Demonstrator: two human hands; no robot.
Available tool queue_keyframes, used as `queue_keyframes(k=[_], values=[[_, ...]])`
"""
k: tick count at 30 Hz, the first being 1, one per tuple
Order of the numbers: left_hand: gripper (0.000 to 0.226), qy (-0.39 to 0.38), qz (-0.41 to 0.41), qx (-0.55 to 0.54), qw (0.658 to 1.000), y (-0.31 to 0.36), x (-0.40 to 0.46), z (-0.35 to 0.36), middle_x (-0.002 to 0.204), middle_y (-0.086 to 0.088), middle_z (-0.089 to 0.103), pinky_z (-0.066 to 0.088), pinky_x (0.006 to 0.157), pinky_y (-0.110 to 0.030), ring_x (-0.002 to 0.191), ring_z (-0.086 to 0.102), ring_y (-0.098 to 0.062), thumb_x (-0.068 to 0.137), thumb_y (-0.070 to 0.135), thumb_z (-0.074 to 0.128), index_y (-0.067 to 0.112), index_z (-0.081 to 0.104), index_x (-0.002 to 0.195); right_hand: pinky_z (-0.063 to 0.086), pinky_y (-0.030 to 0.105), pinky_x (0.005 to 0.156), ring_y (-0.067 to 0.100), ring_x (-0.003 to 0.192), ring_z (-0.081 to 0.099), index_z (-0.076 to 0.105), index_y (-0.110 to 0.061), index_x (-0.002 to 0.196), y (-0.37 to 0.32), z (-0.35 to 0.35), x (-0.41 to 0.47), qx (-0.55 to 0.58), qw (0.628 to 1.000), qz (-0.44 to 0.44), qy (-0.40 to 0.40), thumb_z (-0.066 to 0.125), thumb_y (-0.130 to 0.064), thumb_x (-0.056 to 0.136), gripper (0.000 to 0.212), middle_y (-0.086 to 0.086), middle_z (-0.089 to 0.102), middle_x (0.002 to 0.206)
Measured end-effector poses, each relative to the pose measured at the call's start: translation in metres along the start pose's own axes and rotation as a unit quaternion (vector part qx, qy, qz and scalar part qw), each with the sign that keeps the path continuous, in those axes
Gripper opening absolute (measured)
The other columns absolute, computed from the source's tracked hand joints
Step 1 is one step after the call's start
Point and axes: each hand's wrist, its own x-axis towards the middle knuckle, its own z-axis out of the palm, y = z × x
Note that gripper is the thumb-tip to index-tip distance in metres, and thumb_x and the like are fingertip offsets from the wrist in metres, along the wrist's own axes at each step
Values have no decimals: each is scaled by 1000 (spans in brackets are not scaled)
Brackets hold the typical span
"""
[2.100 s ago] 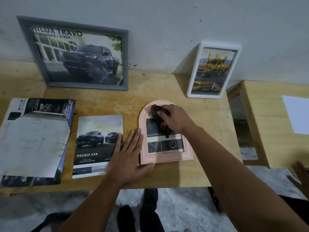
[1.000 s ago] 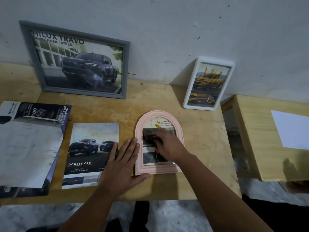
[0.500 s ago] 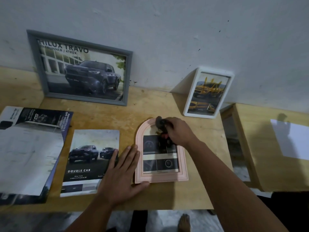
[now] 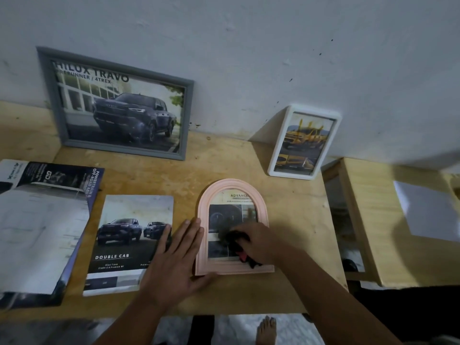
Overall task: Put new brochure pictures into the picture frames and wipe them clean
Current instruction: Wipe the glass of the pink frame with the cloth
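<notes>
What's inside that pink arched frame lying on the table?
The pink arched frame holds a brochure picture: a heading starting "ADVANCE" over dark dashboard-like photos. The right hand, gripping a dark cloth, covers its lower right part, so that part cannot be seen.

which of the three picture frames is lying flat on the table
The pink arched frame, under both hands. The grey frame and the white frame both stand leaning against the wall.
</notes>
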Motion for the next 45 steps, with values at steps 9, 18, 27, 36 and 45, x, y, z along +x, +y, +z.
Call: queue_keyframes(k=[9,18,27,36,45], values=[[105,7,1,-8,1000,0,1,2,174,-3,16,26,123,-64,161,17,-24,88,88,41,14,33,162,56,41,83,24,94,63,64,-31,132,-1,-41,37,-3,974,-11,226,59,-23,93,41,1,64,111],[106,15,3,-14,1000,1,-1,1,175,-2,13,26,123,-63,161,15,-23,88,88,43,15,28,163,55,33,90,18,109,62,67,-21,130,-3,20,5,-26,991,-40,127,53,-10,94,40,0,66,126],[105,10,4,-8,1000,-1,-2,2,175,-2,11,24,123,-63,161,13,-23,89,87,41,15,26,164,57,40,85,24,109,63,59,-31,131,0,9,18,-60,974,39,216,68,-34,86,45,-3,62,125],[105,10,7,-9,1000,-1,-1,2,175,-4,11,26,123,-64,162,12,-23,89,87,40,14,26,164,49,42,80,24,96,59,67,-30,109,14,35,4,-162,922,99,338,61,-68,72,53,-3,59,104],[105,11,5,-16,1000,0,-2,0,175,-2,9,23,124,-63,162,10,-22,90,88,37,14,25,164,38,42,84,24,98,61,76,-33,104,19,26,-2,-240,896,-52,371,74,-35,77,27,-4,66,109]])
